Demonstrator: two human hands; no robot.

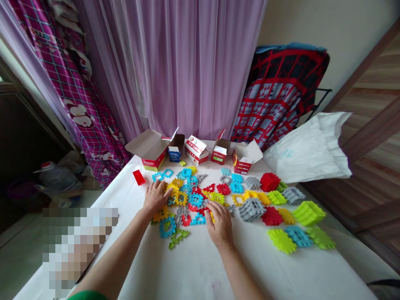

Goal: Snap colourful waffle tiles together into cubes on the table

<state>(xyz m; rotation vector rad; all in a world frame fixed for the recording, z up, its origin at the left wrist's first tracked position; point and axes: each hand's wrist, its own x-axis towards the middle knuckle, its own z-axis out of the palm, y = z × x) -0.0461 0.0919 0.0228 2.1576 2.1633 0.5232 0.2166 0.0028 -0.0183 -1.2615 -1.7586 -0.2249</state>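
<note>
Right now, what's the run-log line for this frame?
left hand: on yellow tiles | right hand: at yellow tile | right of them: tile blocks | behind: open boxes | under: white table

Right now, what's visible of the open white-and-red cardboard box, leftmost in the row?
This open white-and-red cardboard box lies at the far edge of the white-covered table, apparently on its side, with its flap raised and its plain, pale inner card showing. The outer face looks like printed card in red and white, with some yellow low down; the print is too small to read. It rests on the table, with a small blue box right beside it. Whether they touch cannot be told.
</note>
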